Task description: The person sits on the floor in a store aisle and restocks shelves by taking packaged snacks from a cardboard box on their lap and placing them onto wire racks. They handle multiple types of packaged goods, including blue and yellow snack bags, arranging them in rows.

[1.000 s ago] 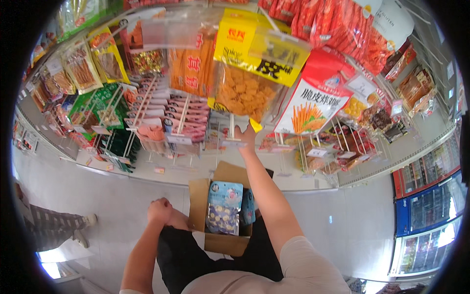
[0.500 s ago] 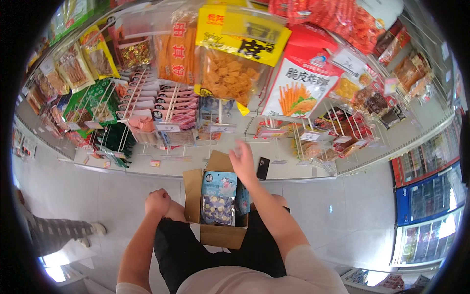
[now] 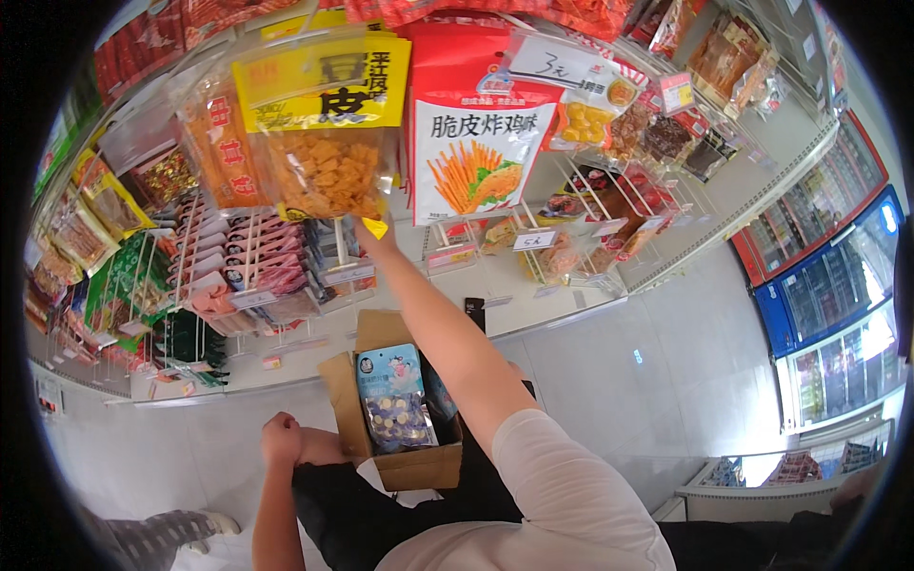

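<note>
My right arm reaches up to the shelf, and my right hand is at the lower edge of a yellow-topped snack bag with orange-brown pieces. Its fingers are hidden behind that bag. Curled into a fist beside my left knee, my left hand shows nothing in it. An opened cardboard box sits between my legs. Inside it stands a light-blue candy pouch with a see-through lower part, and a darker blue pack is partly visible beside it.
A red and white snack bag hangs right of the yellow one. Pink packs fill hooks to the left. A black phone lies on the shelf base, partly behind my arm. Another person's leg is at lower left; freezers stand right.
My right hand has gone from above the box up and forward to beneath the yellow bag. The view has shifted, so the shelf goods appear further left. My left hand stays by my knee.
</note>
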`<action>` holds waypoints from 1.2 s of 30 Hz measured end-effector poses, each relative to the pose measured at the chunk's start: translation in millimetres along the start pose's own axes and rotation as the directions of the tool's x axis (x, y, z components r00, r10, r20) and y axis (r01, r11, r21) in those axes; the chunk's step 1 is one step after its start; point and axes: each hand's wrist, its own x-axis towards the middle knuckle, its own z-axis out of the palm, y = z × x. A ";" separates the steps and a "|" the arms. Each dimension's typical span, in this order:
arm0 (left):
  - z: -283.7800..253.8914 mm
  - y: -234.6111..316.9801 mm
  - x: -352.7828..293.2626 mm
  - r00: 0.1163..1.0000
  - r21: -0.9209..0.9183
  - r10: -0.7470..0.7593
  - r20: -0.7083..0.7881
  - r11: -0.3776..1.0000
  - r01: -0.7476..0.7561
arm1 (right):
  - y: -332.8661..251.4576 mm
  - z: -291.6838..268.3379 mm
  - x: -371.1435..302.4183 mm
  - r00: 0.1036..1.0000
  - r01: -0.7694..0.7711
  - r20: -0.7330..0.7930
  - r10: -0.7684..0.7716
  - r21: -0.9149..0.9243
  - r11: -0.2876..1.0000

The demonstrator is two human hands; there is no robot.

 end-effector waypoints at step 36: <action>-1.8 33.6 -5.4 1.000 0.119 -0.018 -0.007 0.993 0.019 | -148.2 -320.1 -85.8 0.918 -0.223 -0.309 0.249 0.115 0.968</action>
